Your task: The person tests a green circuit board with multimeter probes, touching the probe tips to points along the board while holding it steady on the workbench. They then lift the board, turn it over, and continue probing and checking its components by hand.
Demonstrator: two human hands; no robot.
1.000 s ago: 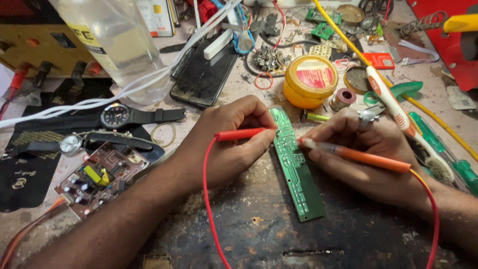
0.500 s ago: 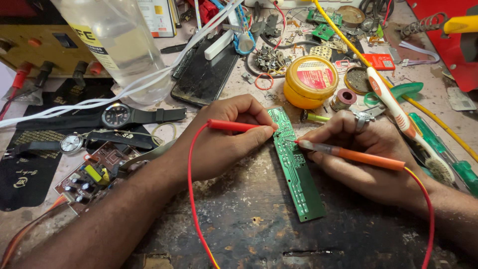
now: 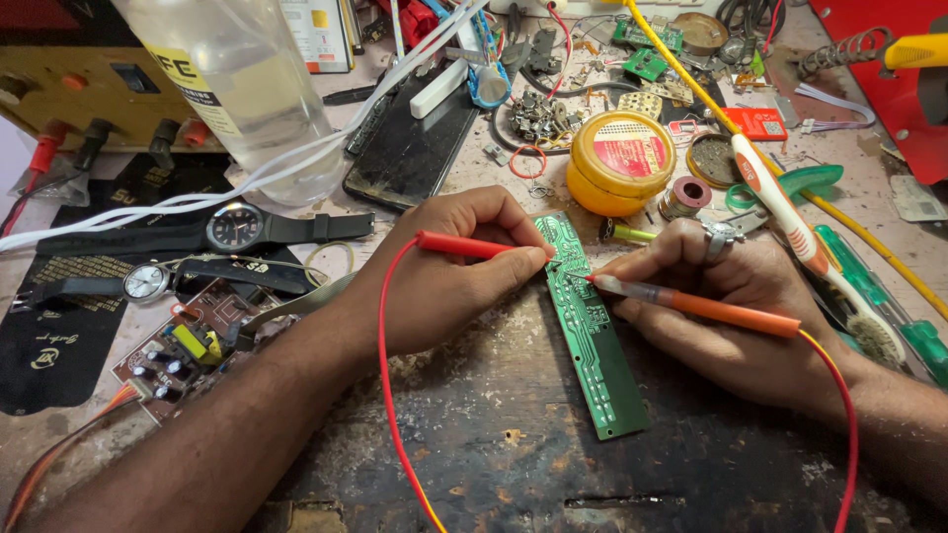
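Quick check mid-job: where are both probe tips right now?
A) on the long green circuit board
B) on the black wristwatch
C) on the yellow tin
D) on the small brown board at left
A: the left hand and right hand each press a red probe tip onto the upper end of the green circuit board.

Two bare forearms enter from the bottom corners of the view, with no sleeves, gloves or wristbands showing. The left hand (image 3: 449,276) wears nothing. The right hand (image 3: 736,306) wears one chunky silver-coloured ring (image 3: 721,233) with a raised, ornate top. Fingernails are short and unpainted.
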